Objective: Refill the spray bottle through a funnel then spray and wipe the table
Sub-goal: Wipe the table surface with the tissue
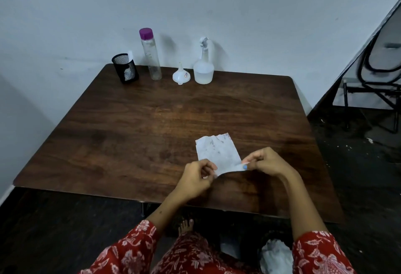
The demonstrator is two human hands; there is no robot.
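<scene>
Tissue (218, 153) pinched between both hands' fingers (213, 167).

You see: 1 table (130, 121) | 1 spray bottle (203, 67) | 1 funnel (181, 76) | 1 tall clear bottle (150, 55), purple cap | 1 black mesh cup (125, 67) | 1 soiled paper wipe (218, 154) | 2 hands: left hand (195, 179), right hand (265, 162) | 1 black chair (377, 74)

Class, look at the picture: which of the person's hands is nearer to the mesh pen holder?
Left. The left hand lies on the pen holder's side of the table, though well short of it. The right hand is farther right. Both pinch the paper wipe.
</scene>
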